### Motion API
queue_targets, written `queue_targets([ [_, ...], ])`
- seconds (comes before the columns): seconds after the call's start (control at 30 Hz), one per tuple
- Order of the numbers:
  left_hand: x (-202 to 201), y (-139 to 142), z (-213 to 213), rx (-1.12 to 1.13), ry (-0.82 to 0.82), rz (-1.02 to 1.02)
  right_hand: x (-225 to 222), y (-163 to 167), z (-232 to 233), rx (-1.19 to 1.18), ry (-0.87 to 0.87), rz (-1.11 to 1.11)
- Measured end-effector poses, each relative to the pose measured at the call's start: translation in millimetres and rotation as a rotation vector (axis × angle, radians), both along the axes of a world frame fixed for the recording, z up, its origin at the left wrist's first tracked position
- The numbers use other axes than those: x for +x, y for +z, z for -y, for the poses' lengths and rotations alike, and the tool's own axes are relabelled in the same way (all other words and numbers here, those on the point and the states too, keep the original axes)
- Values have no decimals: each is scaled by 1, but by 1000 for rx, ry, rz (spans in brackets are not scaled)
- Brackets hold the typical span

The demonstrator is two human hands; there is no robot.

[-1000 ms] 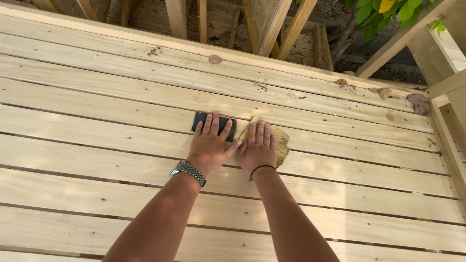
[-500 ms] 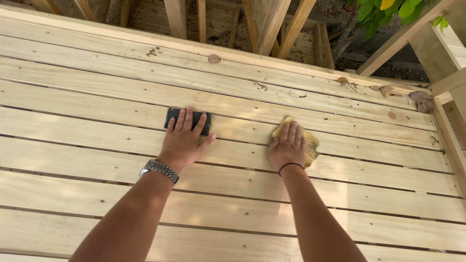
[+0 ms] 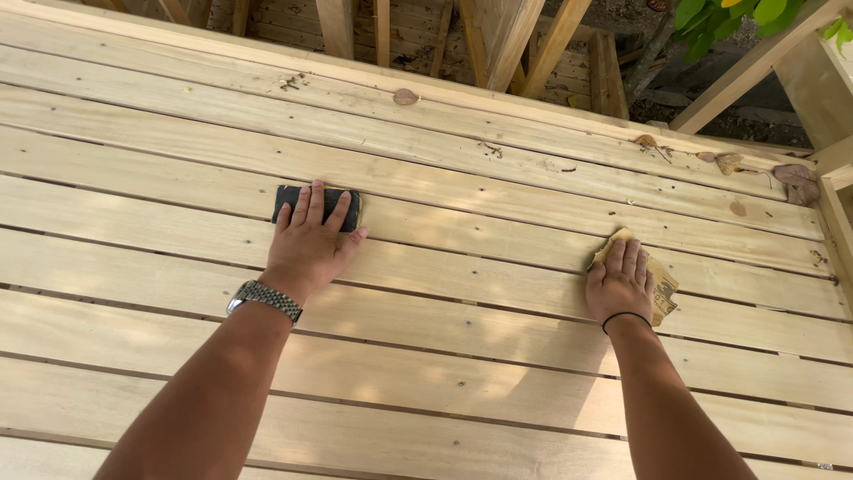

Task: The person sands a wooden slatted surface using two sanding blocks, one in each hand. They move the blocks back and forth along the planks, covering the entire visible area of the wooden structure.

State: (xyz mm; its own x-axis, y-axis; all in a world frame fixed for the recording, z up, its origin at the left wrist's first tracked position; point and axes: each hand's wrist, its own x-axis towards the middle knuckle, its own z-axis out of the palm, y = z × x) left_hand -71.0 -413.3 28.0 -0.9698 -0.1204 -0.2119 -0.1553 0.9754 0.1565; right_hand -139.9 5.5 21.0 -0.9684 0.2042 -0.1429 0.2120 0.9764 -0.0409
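Left hand (image 3: 306,244) flat, fingers spread and pressing a dark sanding block (image 3: 316,207) onto the pale wooden deck boards (image 3: 444,338), left of centre. Right hand (image 3: 620,283) flat too, fingers extended over a folded sheet of tan sandpaper (image 3: 657,280), near the right post. Wide bare planking between the hands and nearer. Dry leaves (image 3: 795,178) along the far right edge.

Pale wooden plank deck (image 3: 462,356) with narrow gaps between boards, dark sanding block (image 3: 286,201) lying flat at left, tan sandpaper sheet (image 3: 662,283) at right, well apart, dry brown leaves (image 3: 795,180) scattered along far edge
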Motion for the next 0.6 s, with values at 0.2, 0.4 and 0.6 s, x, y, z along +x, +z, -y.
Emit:
queue_targets([
  [0.2,-7,-11,-90,65,-196,-49,39,-12,135,42,312,160],
  [0.4,19,-18,-68,49,-263,-87,60,-18,112,34,430,59],
  [0.6,42,-8,12,-42,-20,16,43,-17,-2,39,89,43],
])
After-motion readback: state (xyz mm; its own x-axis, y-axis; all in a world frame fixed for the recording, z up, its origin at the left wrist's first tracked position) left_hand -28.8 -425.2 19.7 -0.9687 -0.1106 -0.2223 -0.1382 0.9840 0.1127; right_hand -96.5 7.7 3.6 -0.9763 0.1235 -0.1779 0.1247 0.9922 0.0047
